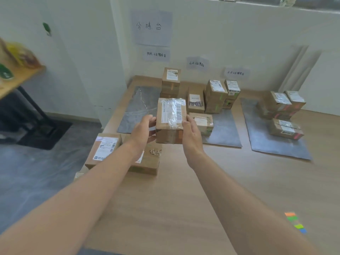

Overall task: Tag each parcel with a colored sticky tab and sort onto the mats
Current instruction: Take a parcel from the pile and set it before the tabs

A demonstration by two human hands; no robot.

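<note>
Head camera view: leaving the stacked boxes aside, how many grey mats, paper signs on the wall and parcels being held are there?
Grey mats: 3 (left mat, middle mat, right mat)
Paper signs: 4 (large sign, three small signs)
Held parcel: 1, between left hand and right hand
Total: 8

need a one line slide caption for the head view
Both hands, left and right, carry an orange-tabbed parcel above the table toward three grey mats of sorted parcels.
</note>
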